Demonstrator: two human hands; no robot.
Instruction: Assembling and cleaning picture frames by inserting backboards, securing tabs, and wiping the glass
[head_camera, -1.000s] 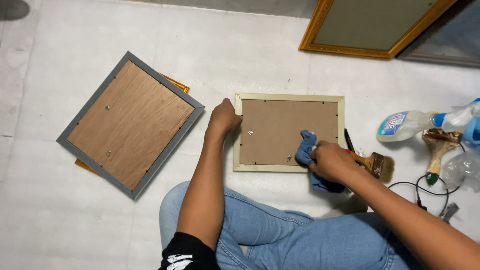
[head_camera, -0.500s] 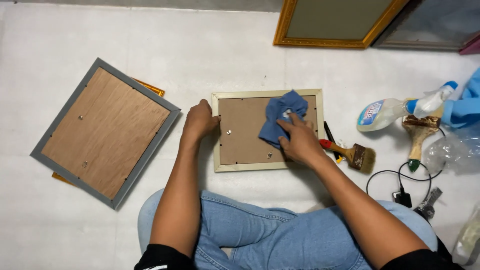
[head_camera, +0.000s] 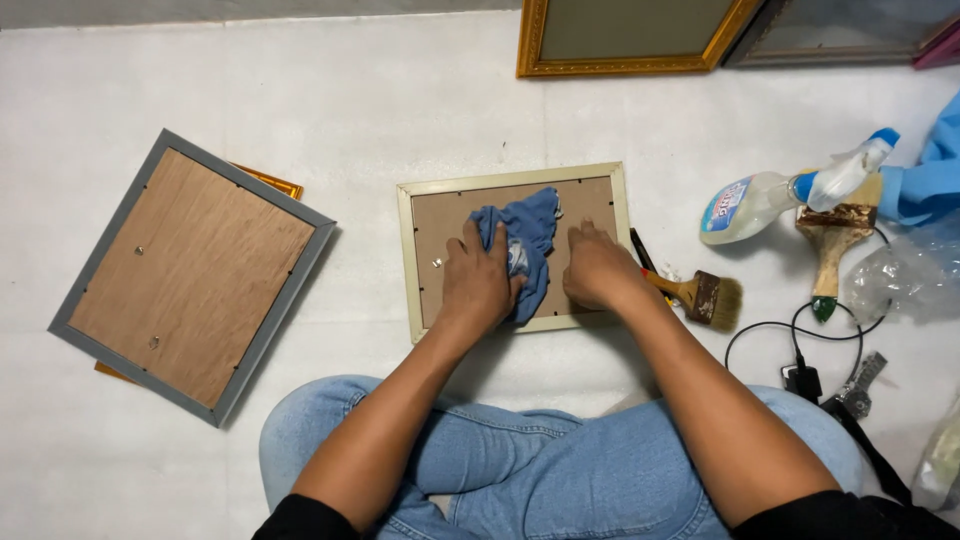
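While both hands rest on the cream frame (head_camera: 514, 253), which lies face down on the floor (head_camera: 350, 90) at the centre of view, the cloth (head_camera: 528, 240) sits bunched on its brown backing. The left hand (head_camera: 478, 282) presses flat on the cloth's left part, fingers together and curled lightly over the fabric. The right hand (head_camera: 597, 270) bears on the backing at 3 o'clock of the cloth, fingers together; whether it pinches the cloth cannot be told. Wiping well likely means even pressure, one hand steadying the frame, and care around the small clips on the backing. At 3 o'clock lie a brush (head_camera: 700, 295), a spray bottle (head_camera: 780, 195) and a cable (head_camera: 800, 345), near enough to catch an elbow. At 9 o'clock lies a grey frame (head_camera: 190, 275); at 12 o'clock, a gold frame (head_camera: 630, 35).
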